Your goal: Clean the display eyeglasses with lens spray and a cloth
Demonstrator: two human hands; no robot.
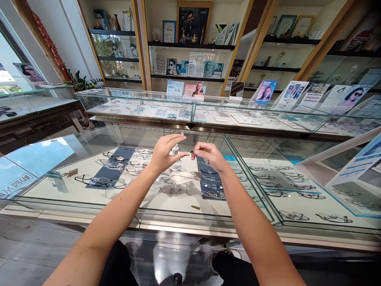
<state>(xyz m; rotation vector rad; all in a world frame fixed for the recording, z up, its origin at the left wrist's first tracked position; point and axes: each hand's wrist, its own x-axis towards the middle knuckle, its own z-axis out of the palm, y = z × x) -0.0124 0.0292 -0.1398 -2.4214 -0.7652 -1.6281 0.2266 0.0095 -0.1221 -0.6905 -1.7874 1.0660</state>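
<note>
Above the glass counter, both my hands hold a thin, dark-framed pair of eyeglasses (189,144) between them. My left hand (166,151) has its thumb and fingers curved around one side, the fingertips at the frame's upper edge. At the other side my right hand (209,155) pinches the frame between thumb and bent fingers. Part of the eyeglasses is hidden behind the fingers. A small white bottle (175,150) shows through the gap of my left hand. Below my hands lies a pale cloth (185,177).
Many eyeglass frames (95,181) lie at the glass counter (166,213), some over dark mats (212,186). A small yellow-green piece (195,207) is near the front edge. Card stands (354,163) rise at right. Behind runs another display case (193,109).
</note>
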